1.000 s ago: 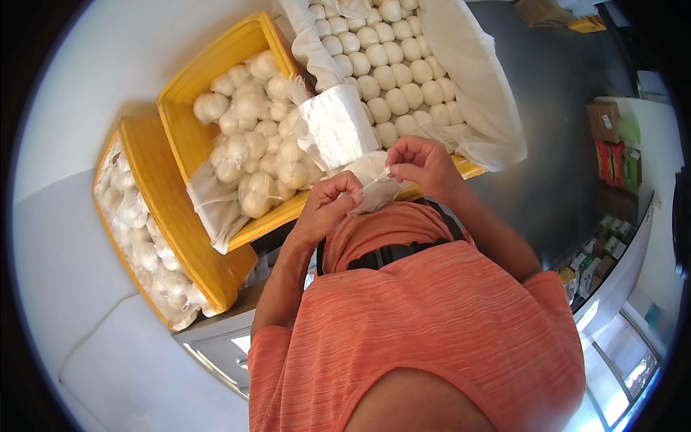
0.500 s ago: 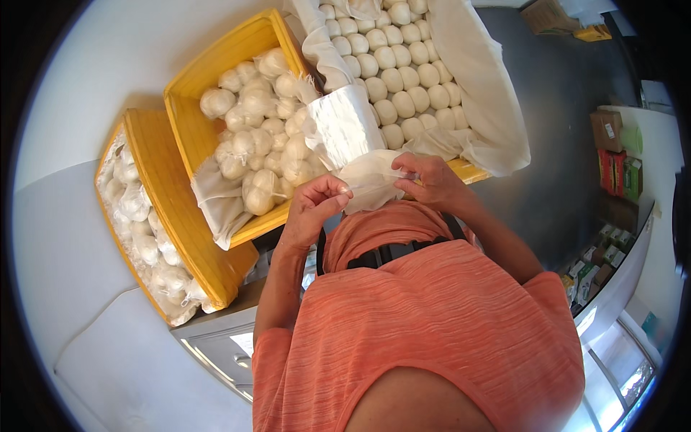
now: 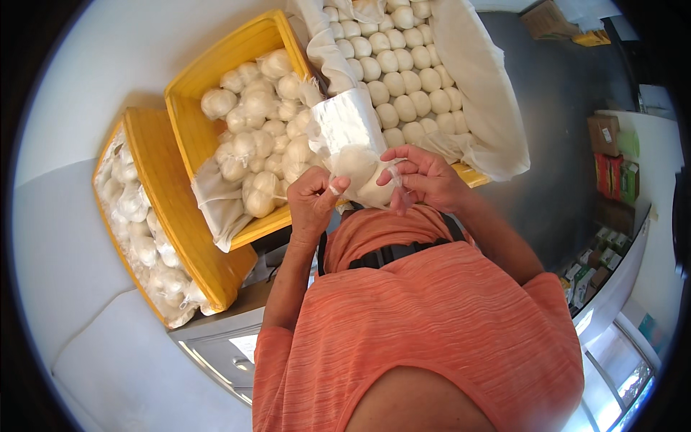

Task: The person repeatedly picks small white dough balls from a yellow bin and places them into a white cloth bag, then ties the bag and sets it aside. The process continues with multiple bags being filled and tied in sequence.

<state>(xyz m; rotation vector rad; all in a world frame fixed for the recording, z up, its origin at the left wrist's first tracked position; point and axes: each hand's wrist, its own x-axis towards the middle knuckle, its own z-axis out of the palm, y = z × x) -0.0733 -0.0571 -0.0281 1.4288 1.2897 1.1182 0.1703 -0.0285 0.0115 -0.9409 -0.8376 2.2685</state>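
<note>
A thin, clear plastic bag [image 3: 358,167] with round white buns showing through it hangs between my two hands, just in front of my waist. My left hand [image 3: 314,201] is closed, pinching the bag's left edge between thumb and fingers. On the other side, my right hand [image 3: 426,178] pinches the bag's gathered right edge, some fingers stretched out. Right behind the bag lies a stack of flat plastic bags [image 3: 347,119], shiny in the light. Beyond it, rows of loose white buns [image 3: 404,81] sit on a cloth-lined yellow crate.
Left of my hands stands a yellow crate [image 3: 180,122] holding several bagged buns [image 3: 248,137]. Farther left, another yellow crate [image 3: 183,216] also holds bagged buns. A pale cloth [image 3: 493,108] drapes over the bun tray's right side. Cardboard boxes [image 3: 603,134] stand at the far right.
The bag, stretched flat between my hands before, now hangs with rounded buns showing in it. My right hand has shifted slightly left, its fingers more spread around the gathered edge.
</note>
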